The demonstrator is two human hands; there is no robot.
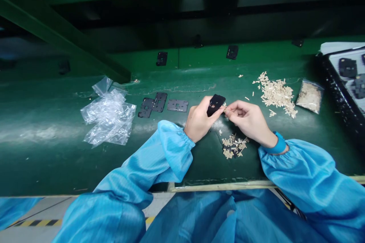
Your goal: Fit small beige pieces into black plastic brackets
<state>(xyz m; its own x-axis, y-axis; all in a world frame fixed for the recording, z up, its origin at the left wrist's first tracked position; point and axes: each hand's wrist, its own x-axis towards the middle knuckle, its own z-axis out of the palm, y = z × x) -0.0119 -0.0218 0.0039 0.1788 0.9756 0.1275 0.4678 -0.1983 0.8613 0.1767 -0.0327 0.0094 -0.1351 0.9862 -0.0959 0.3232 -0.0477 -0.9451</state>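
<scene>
**Pinching a Tiny Part at a Green Bench**

The left hand (198, 119) grips a black plate (216, 103) as the right hand (245, 119) pinches a small beige piece (225, 109) at its edge, the piece mostly hidden by fingers. A beige heap (234, 146) lies just below the right hand, a larger beige pile (275, 95) and a filled bag (310, 97) beyond it. Left of the hands lie dark metal plates (152, 104) and crumpled clear plastic (108, 115). A black tray (342, 79) is cut off at far right.

What the right hand (245, 117) pinches is too small to tell; the black-rimmed tray (333, 87) runs off the right edge
</scene>
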